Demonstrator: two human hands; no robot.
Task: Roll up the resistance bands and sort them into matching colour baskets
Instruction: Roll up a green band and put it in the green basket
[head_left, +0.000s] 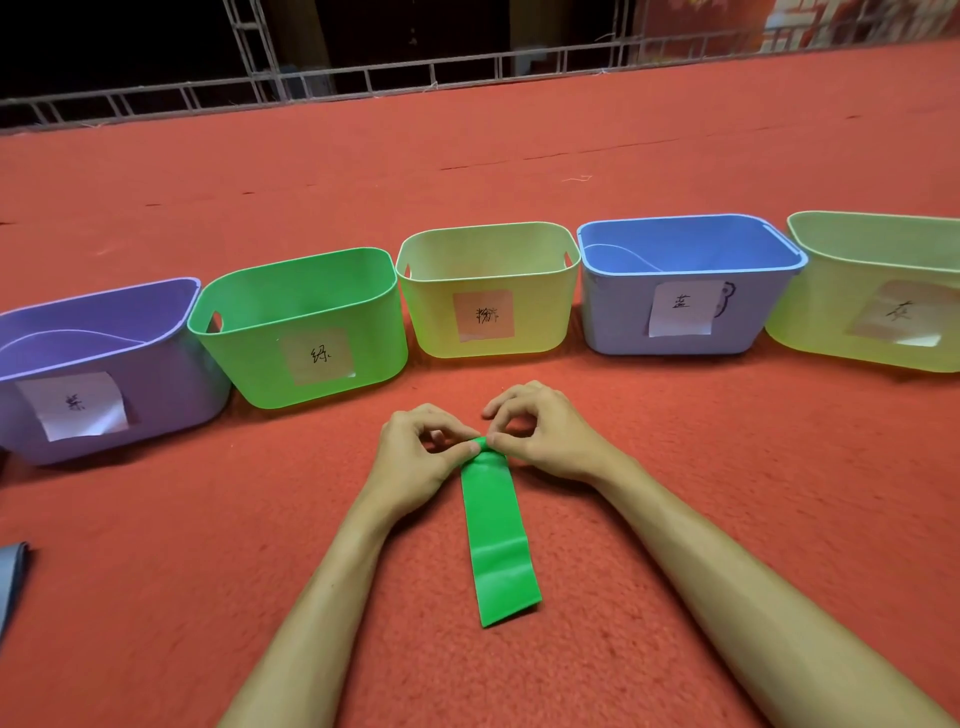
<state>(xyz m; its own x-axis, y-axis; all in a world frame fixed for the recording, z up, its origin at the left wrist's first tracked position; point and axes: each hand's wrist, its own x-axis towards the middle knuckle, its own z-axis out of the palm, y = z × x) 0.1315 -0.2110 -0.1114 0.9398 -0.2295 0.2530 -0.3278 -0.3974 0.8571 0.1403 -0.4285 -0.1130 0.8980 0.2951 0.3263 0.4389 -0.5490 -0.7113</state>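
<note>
Now: fingers (460, 432) of my left hand (415, 457) and right hand (550, 436) pinch green band (498, 535), far end.
Risk: slack pinch lets my roll spring open.

A fuzzy red carpet (519, 156) spreads out in front of me, flecked with a few dark marks. Along its far edge runs a pale metal truss frame (363, 85). Beyond it I see darkness, and a red-and-white panel (857, 21) far right.
</note>
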